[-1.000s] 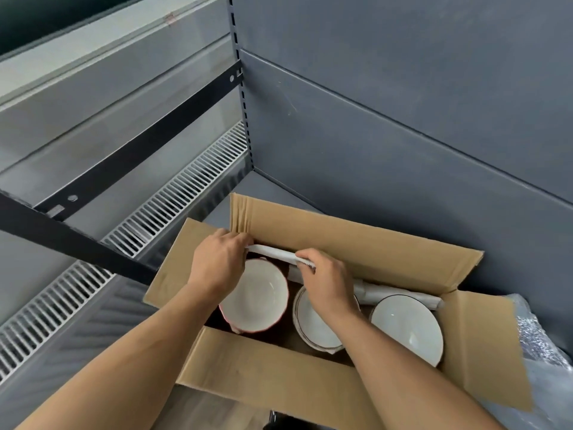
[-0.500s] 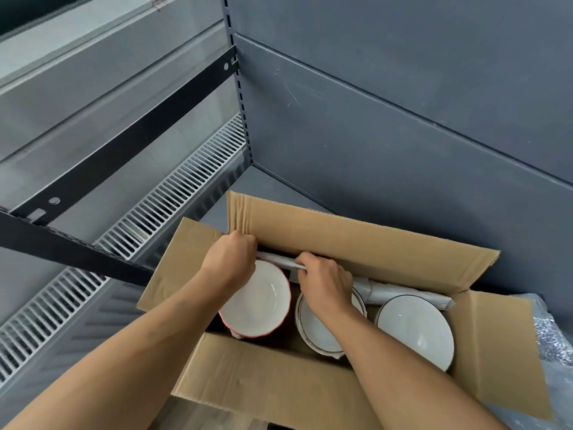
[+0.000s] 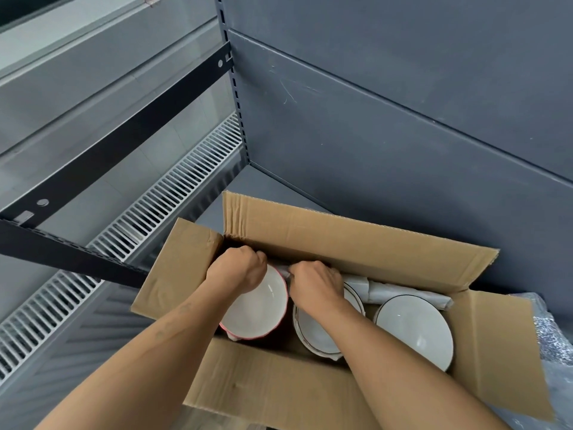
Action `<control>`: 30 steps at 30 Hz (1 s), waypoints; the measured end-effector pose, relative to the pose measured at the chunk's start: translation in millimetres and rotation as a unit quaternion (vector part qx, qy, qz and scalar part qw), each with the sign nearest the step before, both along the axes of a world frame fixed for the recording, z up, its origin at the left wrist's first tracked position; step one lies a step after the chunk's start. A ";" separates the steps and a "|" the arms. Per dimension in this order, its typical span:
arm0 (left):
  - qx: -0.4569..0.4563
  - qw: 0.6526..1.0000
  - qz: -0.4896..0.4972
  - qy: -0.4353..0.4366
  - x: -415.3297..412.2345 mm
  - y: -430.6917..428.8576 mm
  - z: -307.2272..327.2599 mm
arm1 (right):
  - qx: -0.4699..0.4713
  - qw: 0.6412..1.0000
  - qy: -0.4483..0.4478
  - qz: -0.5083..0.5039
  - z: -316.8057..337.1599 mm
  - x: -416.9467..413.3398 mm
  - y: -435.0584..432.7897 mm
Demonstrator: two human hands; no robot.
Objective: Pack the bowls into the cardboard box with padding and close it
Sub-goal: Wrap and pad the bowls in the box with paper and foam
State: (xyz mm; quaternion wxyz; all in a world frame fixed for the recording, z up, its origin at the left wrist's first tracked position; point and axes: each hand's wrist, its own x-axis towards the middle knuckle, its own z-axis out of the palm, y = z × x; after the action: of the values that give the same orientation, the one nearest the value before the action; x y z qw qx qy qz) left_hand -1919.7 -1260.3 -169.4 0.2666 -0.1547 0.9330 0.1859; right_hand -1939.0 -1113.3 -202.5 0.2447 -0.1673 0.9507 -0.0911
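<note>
An open cardboard box (image 3: 356,240) holds three white bowls in a row: a red-rimmed bowl (image 3: 257,311) at the left, a dark-rimmed bowl (image 3: 316,336) in the middle, and a dark-rimmed bowl (image 3: 415,330) at the right. A rolled white padding sheet (image 3: 403,294) lies along the far wall behind the bowls. My left hand (image 3: 237,268) and my right hand (image 3: 316,282) are both closed on the roll's left part, pressing it down between the bowls and the far wall. The hands hide that end of the roll.
The box sits in the corner of a grey metal shelf against the grey back panel (image 3: 403,119). A black brace (image 3: 108,156) crosses at the left above a white floor grille (image 3: 148,218). Bubble wrap (image 3: 555,342) lies to the right of the box.
Both hands have pushed the left part of the padding roll lower, down behind the bowls. The view has shifted slightly closer to the box.
</note>
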 end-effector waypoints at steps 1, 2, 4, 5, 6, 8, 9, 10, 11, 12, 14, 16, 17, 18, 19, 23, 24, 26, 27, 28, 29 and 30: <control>0.004 1.000 0.005 0.000 -0.2 -0.8 -1.9 | 0.010 1.000 -0.011 0.011 1.6 -0.1 -0.3; 0.007 1.000 0.013 0.001 -0.2 -1.3 -2.9 | 0.017 0.999 -0.019 0.020 3.5 0.2 -0.1; 0.012 1.000 0.025 0.010 -0.3 -2.4 -4.8 | 0.017 0.999 -0.022 0.032 7.3 1.6 1.6; 0.012 0.999 0.022 0.022 0.2 -2.5 -4.9 | 0.007 0.999 -0.016 0.032 8.9 2.7 3.2; 0.010 0.999 0.015 0.032 0.8 -2.1 -4.1 | -0.008 1.000 -0.007 0.027 10.2 4.3 5.3; 0.000 0.998 0.013 0.056 2.8 -2.4 -2.2 | -0.037 0.999 0.012 0.014 12.6 7.3 9.9; -0.007 0.997 0.019 0.070 3.4 -3.6 -3.1 | -0.047 0.999 0.015 0.010 13.8 8.7 12.4; -0.010 0.996 0.029 0.081 4.0 -4.7 -3.5 | -0.055 0.998 0.016 0.009 15.2 9.7 15.0; -0.009 0.995 0.033 0.097 5.3 -5.2 -3.6 | -0.063 0.998 0.016 0.009 17.0 10.6 18.0; -0.012 0.993 0.034 0.111 6.9 -4.3 -2.1 | -0.072 0.997 0.017 0.006 19.5 11.2 21.6; -0.031 0.988 0.031 0.150 11.4 -0.3 2.3 | -0.089 0.996 0.020 -0.004 26.0 13.2 29.7; -0.039 0.981 0.037 0.189 18.8 8.2 10.2 | -0.095 0.995 0.031 -0.016 32.5 16.4 39.7; -0.039 0.977 0.042 0.207 22.6 14.1 14.0 | -0.092 0.995 0.038 -0.023 35.5 18.2 45.8; -0.037 0.975 0.048 0.213 26.0 21.7 18.2 | -0.087 0.995 0.044 -0.030 38.6 20.3 52.9; -0.037 0.974 0.045 0.217 30.1 31.0 23.6 | -0.080 0.995 0.048 -0.036 42.1 22.8 61.2; -0.080 0.977 -0.022 0.196 42.8 78.2 44.3 | -0.036 0.996 0.054 -0.054 56.4 35.0 102.6; -0.066 0.979 -0.029 0.192 44.5 89.8 45.0 | -0.031 0.996 0.055 -0.063 60.6 38.8 114.6; -0.034 0.984 -0.046 0.170 46.7 112.8 44.3 | -0.029 0.994 0.060 -0.081 65.9 46.7 139.7; -0.033 0.984 -0.068 0.160 47.4 125.8 43.2 | -0.027 0.994 0.066 -0.089 68.4 50.8 153.0; -0.036 0.984 -0.086 0.152 49.2 138.9 44.5 | -0.024 0.992 0.073 -0.097 71.1 55.3 166.6; -0.026 0.984 -0.094 0.149 51.5 153.3 47.3 | -0.022 0.991 0.080 -0.107 74.6 60.2 180.6; -0.009 0.984 -0.095 0.148 54.3 168.3 51.2 | -0.022 0.989 0.087 -0.118 78.0 64.9 194.5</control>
State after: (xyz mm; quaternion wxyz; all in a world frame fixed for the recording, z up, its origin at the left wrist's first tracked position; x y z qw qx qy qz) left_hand -1865.4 -1092.0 -118.2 0.1408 -0.0386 0.9742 0.1722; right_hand -1874.1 -918.8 -124.4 0.1447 -0.0666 0.9793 -0.1252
